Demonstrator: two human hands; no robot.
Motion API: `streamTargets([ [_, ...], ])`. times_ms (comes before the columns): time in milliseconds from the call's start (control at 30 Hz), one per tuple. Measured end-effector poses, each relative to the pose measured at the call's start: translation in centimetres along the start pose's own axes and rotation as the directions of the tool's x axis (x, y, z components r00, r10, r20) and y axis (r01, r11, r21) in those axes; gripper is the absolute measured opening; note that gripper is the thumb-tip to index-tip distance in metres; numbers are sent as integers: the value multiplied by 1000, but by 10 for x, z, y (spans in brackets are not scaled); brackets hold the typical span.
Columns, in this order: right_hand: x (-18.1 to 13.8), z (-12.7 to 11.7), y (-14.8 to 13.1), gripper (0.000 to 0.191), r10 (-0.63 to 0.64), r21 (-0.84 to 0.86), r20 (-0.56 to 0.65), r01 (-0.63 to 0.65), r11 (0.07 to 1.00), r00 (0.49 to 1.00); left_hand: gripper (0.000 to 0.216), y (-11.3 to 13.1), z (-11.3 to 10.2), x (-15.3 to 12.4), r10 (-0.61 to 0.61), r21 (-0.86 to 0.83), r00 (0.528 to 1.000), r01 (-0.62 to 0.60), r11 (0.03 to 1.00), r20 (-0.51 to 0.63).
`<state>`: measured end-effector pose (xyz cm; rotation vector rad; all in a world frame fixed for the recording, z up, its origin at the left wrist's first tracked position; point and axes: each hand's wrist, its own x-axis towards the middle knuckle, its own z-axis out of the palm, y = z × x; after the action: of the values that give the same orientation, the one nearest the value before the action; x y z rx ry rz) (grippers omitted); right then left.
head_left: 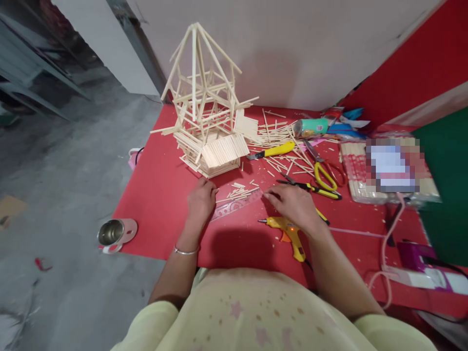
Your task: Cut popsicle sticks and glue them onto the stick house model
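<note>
Your left hand (pixel 201 199) is half curled beside the ruler (pixel 234 207) and sticks (pixel 239 191); your right hand (pixel 295 204), loosely bent, is at the ruler's other end. I can't tell whether either grips anything.

Craft workspace: sticks (pixel 239 185), glue gun (pixel 284 224)

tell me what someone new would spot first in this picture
Most striking is the tall stick tower at the back left of the red table. A yellow glue gun lies near the front edge. Between the left hand and right hand, a clear ruler lies in front of short sticks.
</note>
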<state>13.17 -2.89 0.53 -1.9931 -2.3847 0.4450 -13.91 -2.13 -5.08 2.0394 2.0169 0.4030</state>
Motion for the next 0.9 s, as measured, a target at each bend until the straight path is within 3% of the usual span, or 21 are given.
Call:
streamTargets([
  [200,46,2,-28,32,-137,-49,47,139,989,990,20,8,6,0,53,-50,998,-54,997,-25],
  [367,74,11,-51,34,-222,-106,133,236,966,966,20,14,6,-7,25,-301,996,-48,952,-81],
  [567,77,19,-54,33,-219,-126,134,235,964,967,17,21,6,-9,-77,-544,995,33,838,-58],
  [767,66,13,-49,25,-195,-122,73,203,972,978,15,34,17,-5,-182,-821,982,140,554,45],
  [833,54,6,-51,24,-209,-111,40,213,971,977,18,41,17,-7,-217,-896,972,174,408,89],
  [900,38,-1,-54,24,-258,-43,-20,257,965,966,28,48,13,-11,-217,-952,958,233,200,189],
])
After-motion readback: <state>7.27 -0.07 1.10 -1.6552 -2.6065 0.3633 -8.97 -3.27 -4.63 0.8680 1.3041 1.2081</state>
